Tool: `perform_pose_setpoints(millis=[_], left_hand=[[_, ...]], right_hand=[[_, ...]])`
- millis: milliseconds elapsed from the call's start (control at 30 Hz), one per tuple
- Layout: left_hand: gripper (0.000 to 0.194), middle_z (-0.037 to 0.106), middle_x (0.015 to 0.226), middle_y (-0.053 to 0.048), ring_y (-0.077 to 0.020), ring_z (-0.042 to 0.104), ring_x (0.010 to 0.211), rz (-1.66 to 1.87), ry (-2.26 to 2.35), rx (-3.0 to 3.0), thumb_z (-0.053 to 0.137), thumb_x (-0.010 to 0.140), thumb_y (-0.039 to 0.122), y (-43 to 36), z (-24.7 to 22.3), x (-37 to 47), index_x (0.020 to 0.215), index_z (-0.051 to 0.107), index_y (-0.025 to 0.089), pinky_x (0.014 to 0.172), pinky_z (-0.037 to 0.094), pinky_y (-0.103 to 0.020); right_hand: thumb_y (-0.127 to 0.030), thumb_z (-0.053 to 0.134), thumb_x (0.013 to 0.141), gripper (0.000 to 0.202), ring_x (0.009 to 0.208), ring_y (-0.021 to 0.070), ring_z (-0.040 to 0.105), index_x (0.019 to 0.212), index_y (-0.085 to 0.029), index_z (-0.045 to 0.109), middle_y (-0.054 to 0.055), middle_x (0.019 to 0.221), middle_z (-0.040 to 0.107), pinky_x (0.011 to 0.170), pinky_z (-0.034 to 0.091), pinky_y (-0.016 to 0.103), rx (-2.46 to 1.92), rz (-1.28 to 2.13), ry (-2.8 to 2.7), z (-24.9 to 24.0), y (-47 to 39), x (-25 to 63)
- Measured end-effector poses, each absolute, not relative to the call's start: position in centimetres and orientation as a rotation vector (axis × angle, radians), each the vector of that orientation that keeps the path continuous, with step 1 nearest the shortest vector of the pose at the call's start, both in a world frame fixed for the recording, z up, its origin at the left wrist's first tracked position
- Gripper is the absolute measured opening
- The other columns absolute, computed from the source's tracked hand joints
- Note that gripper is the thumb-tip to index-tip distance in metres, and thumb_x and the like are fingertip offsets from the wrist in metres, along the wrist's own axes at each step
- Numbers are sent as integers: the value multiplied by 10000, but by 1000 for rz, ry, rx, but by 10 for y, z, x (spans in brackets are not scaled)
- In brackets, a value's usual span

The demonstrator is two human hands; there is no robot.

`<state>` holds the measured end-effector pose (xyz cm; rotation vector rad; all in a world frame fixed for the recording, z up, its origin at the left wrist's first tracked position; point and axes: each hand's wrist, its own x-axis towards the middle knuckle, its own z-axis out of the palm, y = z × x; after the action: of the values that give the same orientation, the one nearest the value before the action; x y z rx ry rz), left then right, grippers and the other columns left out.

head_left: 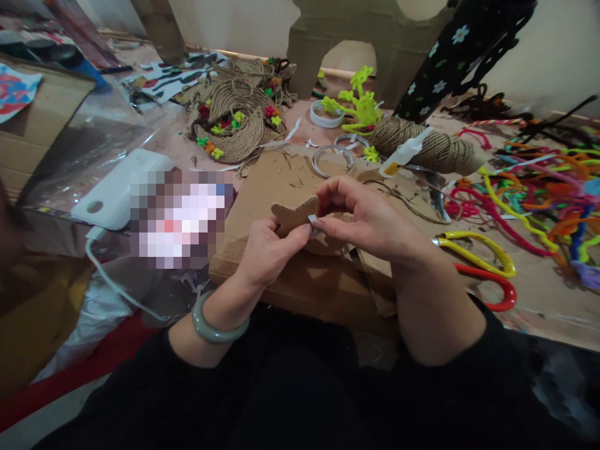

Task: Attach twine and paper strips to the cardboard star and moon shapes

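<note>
Holding a cardboard cutout [291, 219] in my left fingers [298, 237], long axis seemingly crosswise, notch facing away, I'm pinching a white tab [312, 219] in my right fingers [336, 229].

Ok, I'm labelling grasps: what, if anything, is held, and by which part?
A cardboard cutout, by its lower left edge, in the left grip. The right grip seems to pinch a white scrap by its right end.

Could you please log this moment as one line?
left hand: holds cardboard piece | right hand: touches white scrap | nearby: bottle, scissors
</note>
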<state>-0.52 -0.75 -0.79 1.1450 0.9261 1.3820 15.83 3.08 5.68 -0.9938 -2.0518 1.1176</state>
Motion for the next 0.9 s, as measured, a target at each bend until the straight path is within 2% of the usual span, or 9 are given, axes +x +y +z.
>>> perform_pose_setpoints(millis=[133,367,600,900], left_hand=[[201,742,888,-31,-182,674,845,1412,885,1172,721,779,396,-8,-7,-6,872,752,220,821,545,-311],[144,717,729,5,-128,645,673,1440,907,1044,783,721,348,-6,-3,-3,743,741,211,693,535,-262],[170,727,765,9,-113,648,700,1588,938,927,797,690,354,-4,0,1,739,745,200,694,535,-229],[163,710,728,15,-99,637,668,1620,954,915,794,700,347,-3,0,1,723,735,197,654,534,-211]], right_hand=[[-245,613,757,102,704,115,580,829,-183,576,-7,777,626,651,480,260,-1017,1123,-2104,60,29,156],[-261,630,754,112,685,114,572,822,-175,608,-11,750,636,629,458,252,-1023,1151,-2111,60,29,155],[-381,598,829,233,700,110,556,897,-166,654,7,773,646,625,425,243,-1045,1145,-1979,59,30,156],[-357,598,800,183,609,83,478,798,-174,596,-20,680,577,566,364,226,-1107,1171,-2036,54,27,147]])
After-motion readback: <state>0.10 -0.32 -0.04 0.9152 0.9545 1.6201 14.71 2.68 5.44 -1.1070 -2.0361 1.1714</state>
